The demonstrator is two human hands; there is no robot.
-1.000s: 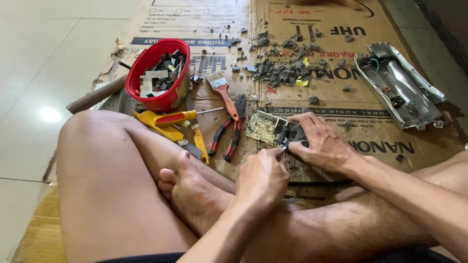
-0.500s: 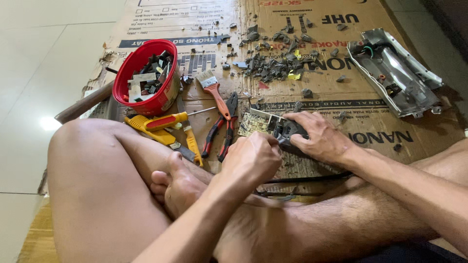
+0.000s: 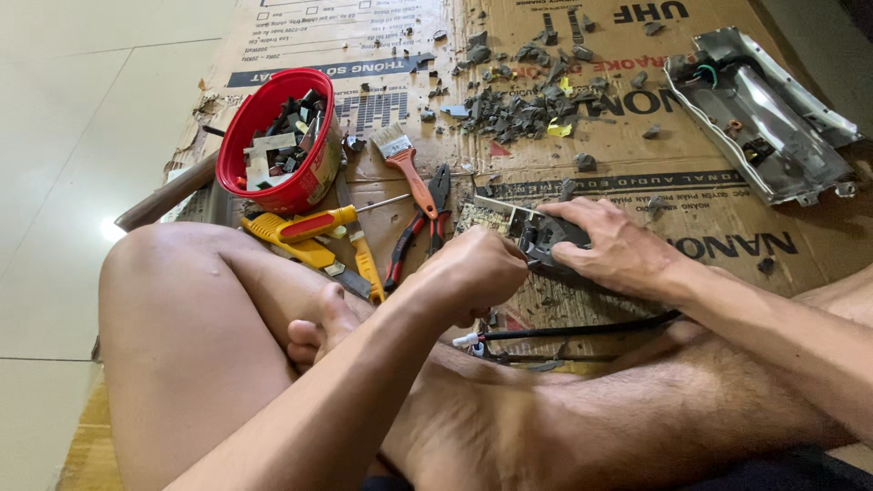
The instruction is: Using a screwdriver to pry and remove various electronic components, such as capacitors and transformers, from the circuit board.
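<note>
I sit cross-legged on flattened cardboard (image 3: pixel 727 214). My right hand (image 3: pixel 611 244) presses down on a circuit board with dark parts (image 3: pixel 536 232), fingers wrapped over its black block. My left hand (image 3: pixel 473 271) is closed in a fist at the board's near edge; whatever it grips is hidden inside the fingers. A black cable with a white plug (image 3: pixel 564 333) runs across my leg just below both hands.
A red bowl of scrap parts (image 3: pixel 314 186) stands at left. Beside it lie a yellow-red screwdriver (image 3: pixel 318 223), a small paintbrush (image 3: pixel 407 164), red-handled pliers (image 3: pixel 423 227) and a yellow utility knife (image 3: pixel 366 264). A pile of grey fragments (image 3: pixel 527 109) and a metal chassis (image 3: pixel 759 114) lie farther off.
My left hand rose from my foot up to the near edge of the board. My right hand stayed on the board. The view moved closer.
</note>
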